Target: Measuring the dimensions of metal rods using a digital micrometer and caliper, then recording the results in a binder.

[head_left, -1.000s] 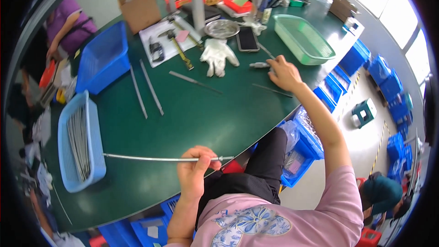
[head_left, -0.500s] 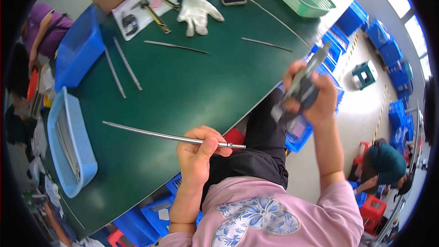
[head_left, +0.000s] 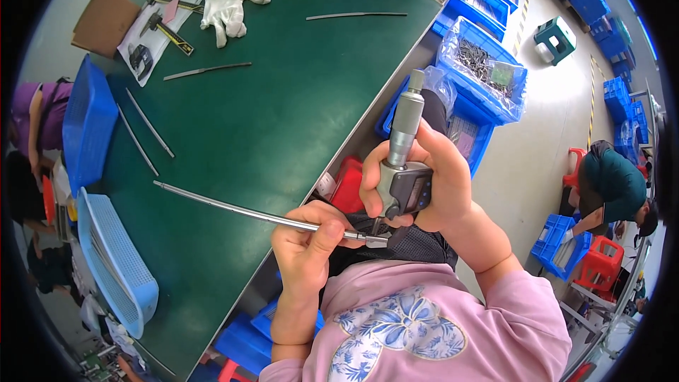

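The head view shows, at my far left, the pale blue basket (head_left: 117,269) of spare rods at the edge of the green table (head_left: 283,113), with loose rods (head_left: 145,131) lying further up the mat and a white glove (head_left: 230,6) beyond them. My left hand (head_left: 308,247) pinches the long steel rod (head_left: 247,211) near its right end, thumb and fingers clamped tight round it, so the rod reaches out leftward over the table. A second ago my right hand was stretched across the table toward the tools; half a second ago it was coming back with the instrument. Now my right hand (head_left: 438,184) is closed round the digital micrometer (head_left: 403,170), held upright just above my lap, its lower end meeting the rod's tip. To my mind the fetching is over and the measuring can start.
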The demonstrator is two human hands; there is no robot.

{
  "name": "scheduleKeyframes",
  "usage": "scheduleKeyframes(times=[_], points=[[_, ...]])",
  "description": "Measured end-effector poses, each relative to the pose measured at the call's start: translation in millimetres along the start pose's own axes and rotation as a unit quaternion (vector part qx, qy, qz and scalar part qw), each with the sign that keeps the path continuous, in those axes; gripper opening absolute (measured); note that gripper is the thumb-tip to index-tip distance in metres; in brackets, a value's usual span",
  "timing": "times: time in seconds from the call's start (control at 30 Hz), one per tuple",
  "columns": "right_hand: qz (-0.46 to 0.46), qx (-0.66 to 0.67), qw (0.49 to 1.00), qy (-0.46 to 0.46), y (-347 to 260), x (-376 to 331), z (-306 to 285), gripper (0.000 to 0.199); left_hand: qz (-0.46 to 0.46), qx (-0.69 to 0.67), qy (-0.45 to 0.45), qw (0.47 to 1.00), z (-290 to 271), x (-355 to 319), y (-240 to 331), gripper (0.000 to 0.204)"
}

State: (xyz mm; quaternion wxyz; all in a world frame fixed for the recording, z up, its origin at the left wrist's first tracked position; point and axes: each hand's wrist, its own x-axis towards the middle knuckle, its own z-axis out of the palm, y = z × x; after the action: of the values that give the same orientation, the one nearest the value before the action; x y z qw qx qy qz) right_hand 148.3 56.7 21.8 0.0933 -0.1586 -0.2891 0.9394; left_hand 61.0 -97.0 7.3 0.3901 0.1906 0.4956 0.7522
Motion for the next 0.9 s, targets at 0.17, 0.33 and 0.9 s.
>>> scheduleKeyframes(times=[0.17,0.33,0.9], points=[[0.043,0.032,0.998,-0.022,2,2,0,0.074,0.001,0.027,0.009,1.0,-1,-4,2,0.022],[0.037,0.069,0.996,-0.038,10,6,1,0.076,-0.015,0.005,-0.006,1.0,-4,-5,3,0.015],[0.071,0.031,0.997,0.022,7,5,10,0.076,-0.025,0.013,0.001,1.0,-6,-7,3,0.013]])
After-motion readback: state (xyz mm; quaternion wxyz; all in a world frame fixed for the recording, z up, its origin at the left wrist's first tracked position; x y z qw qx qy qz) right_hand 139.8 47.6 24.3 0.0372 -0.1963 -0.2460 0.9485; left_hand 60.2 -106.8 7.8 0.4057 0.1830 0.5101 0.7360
